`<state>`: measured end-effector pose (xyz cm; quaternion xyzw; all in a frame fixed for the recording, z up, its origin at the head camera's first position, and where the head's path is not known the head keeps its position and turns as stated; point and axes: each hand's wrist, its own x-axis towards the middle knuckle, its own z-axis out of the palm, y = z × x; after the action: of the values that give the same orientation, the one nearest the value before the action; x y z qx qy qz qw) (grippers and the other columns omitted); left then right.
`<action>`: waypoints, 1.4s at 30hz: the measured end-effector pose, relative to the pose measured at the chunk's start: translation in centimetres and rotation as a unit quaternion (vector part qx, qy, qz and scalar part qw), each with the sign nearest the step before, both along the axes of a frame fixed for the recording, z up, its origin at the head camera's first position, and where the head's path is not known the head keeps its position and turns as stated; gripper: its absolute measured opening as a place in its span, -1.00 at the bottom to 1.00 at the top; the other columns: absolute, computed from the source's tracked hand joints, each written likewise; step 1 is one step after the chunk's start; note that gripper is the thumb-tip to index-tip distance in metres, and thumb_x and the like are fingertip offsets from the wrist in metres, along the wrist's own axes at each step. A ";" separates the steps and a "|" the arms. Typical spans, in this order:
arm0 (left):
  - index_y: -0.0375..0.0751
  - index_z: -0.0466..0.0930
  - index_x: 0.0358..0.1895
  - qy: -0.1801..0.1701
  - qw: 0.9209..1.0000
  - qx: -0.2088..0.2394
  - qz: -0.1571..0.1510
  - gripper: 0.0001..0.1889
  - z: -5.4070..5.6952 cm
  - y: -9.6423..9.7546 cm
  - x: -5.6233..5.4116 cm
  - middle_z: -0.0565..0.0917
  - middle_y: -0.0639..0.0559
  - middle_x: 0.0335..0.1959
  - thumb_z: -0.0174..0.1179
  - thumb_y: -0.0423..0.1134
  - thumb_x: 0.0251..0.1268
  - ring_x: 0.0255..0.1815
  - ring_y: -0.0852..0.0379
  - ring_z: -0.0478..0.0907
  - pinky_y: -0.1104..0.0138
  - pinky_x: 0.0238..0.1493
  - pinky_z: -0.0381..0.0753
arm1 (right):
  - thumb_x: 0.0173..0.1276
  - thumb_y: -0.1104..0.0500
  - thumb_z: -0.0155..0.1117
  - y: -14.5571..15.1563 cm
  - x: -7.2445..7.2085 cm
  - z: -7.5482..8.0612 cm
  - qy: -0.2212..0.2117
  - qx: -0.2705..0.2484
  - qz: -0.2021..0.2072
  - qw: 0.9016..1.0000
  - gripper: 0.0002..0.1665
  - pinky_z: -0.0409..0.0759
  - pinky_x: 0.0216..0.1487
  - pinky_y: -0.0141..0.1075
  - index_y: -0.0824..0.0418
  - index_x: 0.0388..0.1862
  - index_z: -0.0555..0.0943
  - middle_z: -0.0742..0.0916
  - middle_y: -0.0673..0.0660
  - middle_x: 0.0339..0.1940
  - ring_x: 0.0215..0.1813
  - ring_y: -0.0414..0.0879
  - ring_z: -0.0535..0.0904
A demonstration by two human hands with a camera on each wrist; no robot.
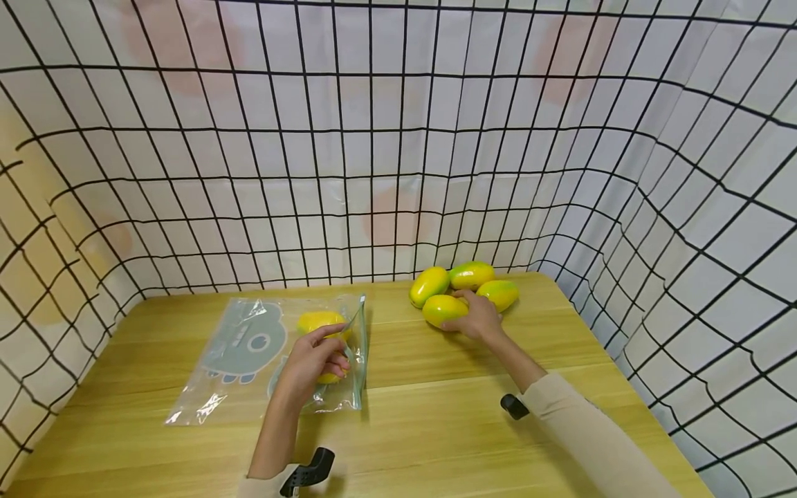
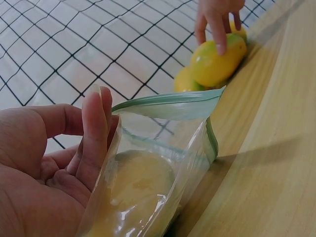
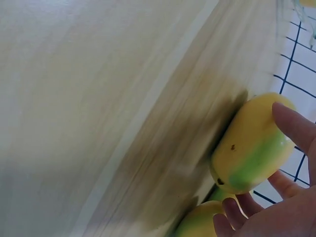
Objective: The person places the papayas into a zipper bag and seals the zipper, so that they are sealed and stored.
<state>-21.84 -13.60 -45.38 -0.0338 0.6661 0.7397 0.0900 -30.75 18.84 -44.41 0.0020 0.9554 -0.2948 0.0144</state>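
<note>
A clear zip bag (image 1: 249,404) with a blue-grey cartoon animal print lies on the table, its green zip edge (image 2: 168,104) facing right and raised apart. Inside it show two yellow mangoes (image 1: 319,320), partly covered by my left hand. My left hand (image 1: 311,360) pinches the bag's film near the mouth, fingers curled. My right hand (image 1: 478,317) grips a yellow-green mango (image 1: 441,310) at the front of a small group, thumb on one side and fingers on the other. Three more mangoes (image 1: 429,285) sit around it.
Behind the table stands a wire grid (image 1: 386,176) backed by pale cloth, with more grid along both sides. The table (image 1: 423,429) is light wood. A black wrist camera mount (image 1: 311,472) sits on the left wrist, another (image 1: 514,407) on the right.
</note>
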 end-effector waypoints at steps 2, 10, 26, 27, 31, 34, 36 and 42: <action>-0.31 0.46 0.36 -0.001 1.000 0.000 0.002 -0.55 0.0 0.0 0.0 0.64 -0.01 -0.59 0.04 -0.40 0.44 -0.59 0.18 0.62 0.39 -0.51 0.70 | 0.15 -0.02 0.56 0.1 0.1 -0.1 0.003 -0.006 0.001 1.000 -0.12 0.18 0.39 0.38 0.13 0.43 0.45 0.51 0.32 0.44 0.48 0.35 0.31; -0.32 0.46 0.37 0.001 1.000 -0.004 0.002 -0.55 0.0 0.0 0.0 0.64 0.00 -0.59 0.03 -0.40 0.44 -0.59 0.18 0.62 0.40 -0.51 0.69 | 0.13 0.09 0.54 0.2 0.7 -0.3 0.017 -0.023 0.008 1.000 -0.12 0.17 0.40 0.39 0.17 0.44 0.44 0.54 0.29 0.42 0.45 0.33 0.37; -0.34 0.44 0.37 0.004 1.000 -0.007 -0.002 -0.56 0.0 0.0 0.1 0.63 -0.01 -0.57 0.02 -0.40 0.47 -0.59 0.18 0.62 0.40 -0.50 0.70 | 0.10 0.21 0.51 0.2 1.5 -0.7 0.013 -0.065 0.006 0.998 -0.12 0.40 0.39 0.22 0.19 0.44 0.42 0.55 0.31 0.40 0.39 0.30 0.43; -0.34 0.44 0.37 0.004 1.000 -0.007 -0.002 -0.56 0.0 0.0 0.1 0.63 -0.01 -0.58 0.03 -0.39 0.46 -0.60 0.18 0.62 0.40 -0.50 0.70 | 0.11 0.20 0.51 0.2 1.5 -0.7 0.014 -0.065 0.008 0.998 -0.12 0.41 0.39 0.22 0.20 0.44 0.42 0.55 0.30 0.40 0.39 0.30 0.44; -0.33 0.45 0.37 0.006 1.000 -0.010 -0.002 -0.55 0.1 0.0 0.1 0.64 0.01 -0.61 0.03 -0.39 0.45 -0.62 0.19 0.61 0.40 -0.51 0.69 | 0.13 0.16 0.53 0.2 1.6 -0.7 0.019 -0.064 0.015 0.998 -0.13 0.43 0.36 0.19 0.21 0.43 0.42 0.56 0.31 0.37 0.34 0.28 0.47; -0.33 0.45 0.37 0.010 1.000 -0.010 -0.003 -0.54 0.1 0.0 0.2 0.64 0.02 -0.62 0.04 -0.39 0.44 -0.62 0.20 0.61 0.40 -0.51 0.69 | 0.13 0.13 0.54 0.2 1.7 -0.8 0.021 -0.069 0.015 0.997 -0.14 0.45 0.33 0.17 0.21 0.42 0.43 0.57 0.30 0.35 0.31 0.26 0.48; -0.34 0.44 0.38 0.011 1.000 -0.009 -0.005 -0.54 0.1 0.0 0.1 0.64 0.02 -0.62 0.03 -0.39 0.44 -0.62 0.20 0.61 0.40 -0.51 0.69 | 0.13 0.12 0.55 0.1 1.8 -0.8 0.022 -0.072 0.014 0.997 -0.14 0.46 0.32 0.15 0.21 0.42 0.44 0.58 0.28 0.34 0.29 0.25 0.49; -0.33 0.45 0.37 0.009 1.000 -0.011 -0.003 -0.55 0.0 0.0 0.2 0.64 0.01 -0.61 0.03 -0.38 0.44 -0.61 0.19 0.62 0.40 -0.50 0.70 | 0.14 0.08 0.55 -0.1 2.0 -0.6 0.026 -0.070 0.014 0.997 -0.16 0.51 0.22 0.11 0.20 0.40 0.47 0.61 0.28 0.28 0.22 0.22 0.51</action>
<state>-21.69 -13.62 -45.33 -0.0263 0.6749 0.7324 0.0854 -28.76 18.79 -45.04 -0.0201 0.9325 -0.3605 -0.0066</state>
